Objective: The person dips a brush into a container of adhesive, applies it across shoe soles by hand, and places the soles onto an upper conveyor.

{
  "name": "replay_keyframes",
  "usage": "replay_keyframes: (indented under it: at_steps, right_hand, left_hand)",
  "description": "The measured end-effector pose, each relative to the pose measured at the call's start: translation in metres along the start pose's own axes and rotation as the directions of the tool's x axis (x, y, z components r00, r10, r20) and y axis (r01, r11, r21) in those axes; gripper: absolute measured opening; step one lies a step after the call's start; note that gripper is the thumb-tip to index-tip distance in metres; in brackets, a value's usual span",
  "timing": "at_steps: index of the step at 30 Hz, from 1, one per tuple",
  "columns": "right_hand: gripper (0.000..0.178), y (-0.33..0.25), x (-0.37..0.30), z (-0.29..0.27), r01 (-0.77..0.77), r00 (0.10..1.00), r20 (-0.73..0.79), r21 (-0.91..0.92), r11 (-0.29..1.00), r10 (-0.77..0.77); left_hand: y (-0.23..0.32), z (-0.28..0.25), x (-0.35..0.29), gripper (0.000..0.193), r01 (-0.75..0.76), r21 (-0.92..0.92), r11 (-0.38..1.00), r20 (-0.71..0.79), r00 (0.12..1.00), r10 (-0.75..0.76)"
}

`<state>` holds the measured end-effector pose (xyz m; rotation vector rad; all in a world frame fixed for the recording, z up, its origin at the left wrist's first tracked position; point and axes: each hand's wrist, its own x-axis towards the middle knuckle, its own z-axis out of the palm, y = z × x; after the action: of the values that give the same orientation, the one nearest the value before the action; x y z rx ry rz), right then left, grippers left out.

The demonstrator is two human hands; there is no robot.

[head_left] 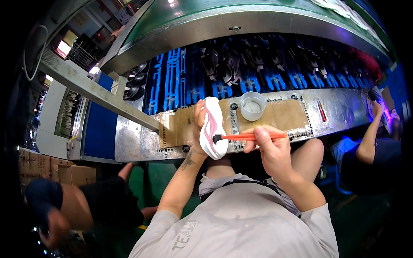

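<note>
**Workshop Station: Two-Handed Hold**

Green-topped conveyor [193,10] spans the far side. Blue racks [174,77] stand below it, with dark shoes [232,69] along them. Nearer lies a metal table [352,107], partly covered with cardboard [277,116].

Shoe sole [213,124], white and pink, is held up over the table's near edge, long axis pointing away from the body.

Left hand [199,122]: fingers wrap the sole's left edge; their grip behind it is hidden.

Right hand [275,152]: fingers are pinched closed on the orange handle of a brush [241,137], to the right of the sole. The brush lies crosswise to the sole's long axis, dark bristles [217,139] pointing left and apparently touching the sole's near half. The left hand is nearer the sole.

Whitish cup [252,106]: upright on the cardboard, beyond the right hand. Red tool [322,112]: on bare metal, farther right.
</note>
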<state>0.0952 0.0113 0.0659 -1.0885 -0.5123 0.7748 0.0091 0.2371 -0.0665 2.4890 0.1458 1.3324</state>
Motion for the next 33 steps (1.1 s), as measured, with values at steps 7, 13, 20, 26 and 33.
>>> replay_keyframes:
  at_steps: [7,13,20,26,33]
  right_hand:
    - [0.038,0.023,0.027,-0.036,0.158,0.972,-0.142,-0.193,0.968,-0.187]
    - [0.031,0.086,0.049,-0.142,0.223,0.857,-0.231,-0.640,0.735,-0.460]
    - [0.028,0.153,0.050,-0.197,0.104,0.810,-0.332,-0.730,0.676,-0.484]
    - [0.023,0.151,0.051,-0.190,0.137,0.799,-0.227,-0.832,0.538,-0.556]
    - [0.022,0.154,0.049,-0.195,0.128,0.792,-0.239,-0.834,0.536,-0.561]
  left_hand:
    - [0.019,-0.039,-0.038,0.070,0.758,-0.479,0.442,0.551,0.652,-0.520]
    - [0.003,-0.062,-0.123,0.063,0.496,-0.695,-0.521,0.660,0.152,-0.736]
    - [0.041,-0.108,-0.076,0.056,0.900,-0.436,0.012,0.614,0.307,-0.727]
    - [0.031,-0.124,0.125,0.058,0.812,-0.573,0.109,0.740,0.570,-0.357]
    - [-0.100,-0.022,0.379,0.059,0.380,-0.913,0.148,0.141,0.634,-0.761]
